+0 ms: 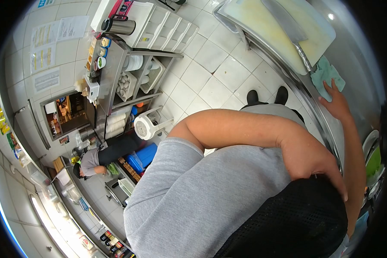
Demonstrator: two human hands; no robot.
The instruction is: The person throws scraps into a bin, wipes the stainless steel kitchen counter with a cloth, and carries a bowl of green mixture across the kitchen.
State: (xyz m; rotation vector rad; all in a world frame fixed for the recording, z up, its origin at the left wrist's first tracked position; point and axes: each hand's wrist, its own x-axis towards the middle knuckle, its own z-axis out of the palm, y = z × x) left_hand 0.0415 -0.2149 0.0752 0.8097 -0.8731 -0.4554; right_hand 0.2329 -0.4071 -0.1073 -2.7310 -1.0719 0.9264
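Observation:
My right hand [336,102] reaches over the steel counter, palm down with its fingers spread. Its fingertips touch the edge of a crumpled pale green cloth [327,77]. My left arm is bent across my body, and my left hand [317,161] curls over the edge of a black mesh cap [292,219]. Part of that hand's fingers is hidden behind the cap. A large kitchen knife [288,26] lies on a white cutting board [249,21] with yellowish stains, its handle overhanging the edge near the cloth.
Bowls and a green dish [375,165] stand at the right edge. Behind are a white stool [145,127], steel shelves with stacked plates [133,63] and a blue bin [147,157]. Another person [92,162] bends over a worktop at the left. Tiled floor [228,69] lies around my shoes.

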